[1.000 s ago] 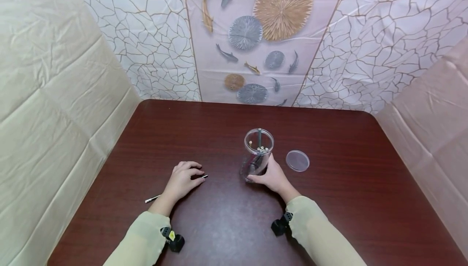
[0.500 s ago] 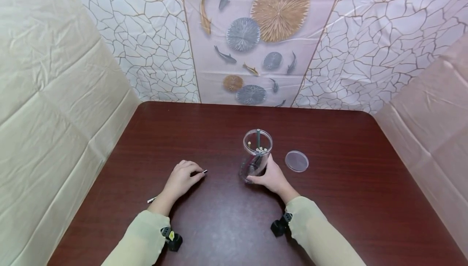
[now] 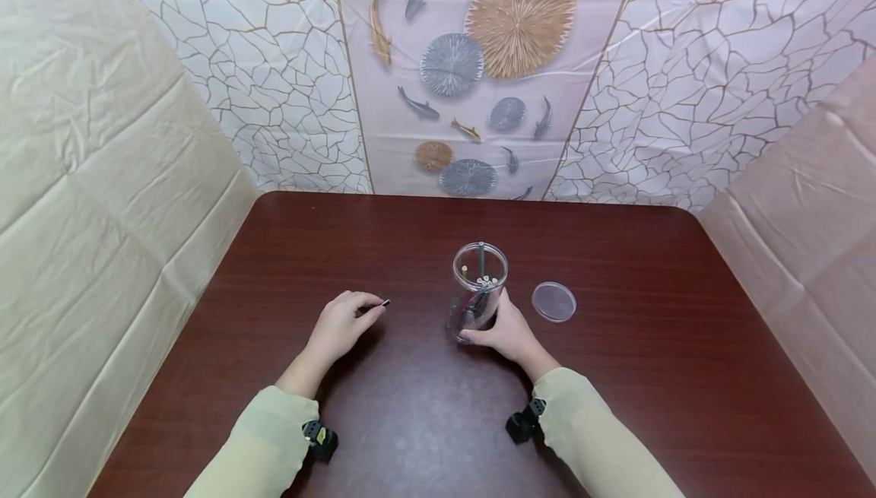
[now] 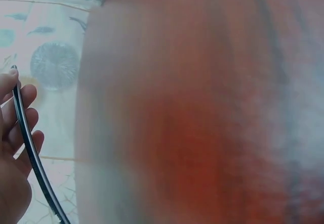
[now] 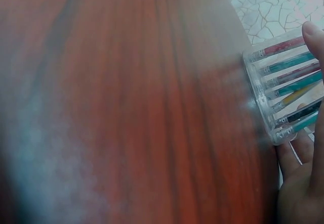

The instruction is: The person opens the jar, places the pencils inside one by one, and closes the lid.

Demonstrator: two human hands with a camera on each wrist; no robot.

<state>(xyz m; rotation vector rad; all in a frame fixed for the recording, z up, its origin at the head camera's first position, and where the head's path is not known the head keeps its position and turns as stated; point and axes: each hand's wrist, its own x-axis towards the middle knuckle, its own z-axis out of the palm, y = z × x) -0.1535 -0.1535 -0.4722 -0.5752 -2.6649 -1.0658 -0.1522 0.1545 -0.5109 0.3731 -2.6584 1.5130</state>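
Note:
A slim, dark, glossy pencil [image 4: 31,148] is pinched between the thumb and fingers of my left hand [image 3: 344,323]. In the head view only its light-ringed tip [image 3: 386,302] shows past the fingertips, and the hand is raised over the table, left of a clear jar [image 3: 472,308]. My right hand [image 3: 508,333] grips that jar low on its side, thumb in front and fingers behind. The jar stands upright with no lid on its mouth. Inside are several coloured pencils [image 5: 293,82], red, teal, yellow and dark; one leans up toward the rim.
A round clear lid [image 3: 554,302] lies on the dark red-brown table [image 3: 616,391], just right of the jar. Patterned cloth [image 3: 287,65] hangs behind the far edge, and pale cloth walls [image 3: 116,179] close off both sides.
My left hand has closed on the pencil, which was lying on the table beneath it, and lifted it slightly up and away from me. My right hand still holds the jar in place.

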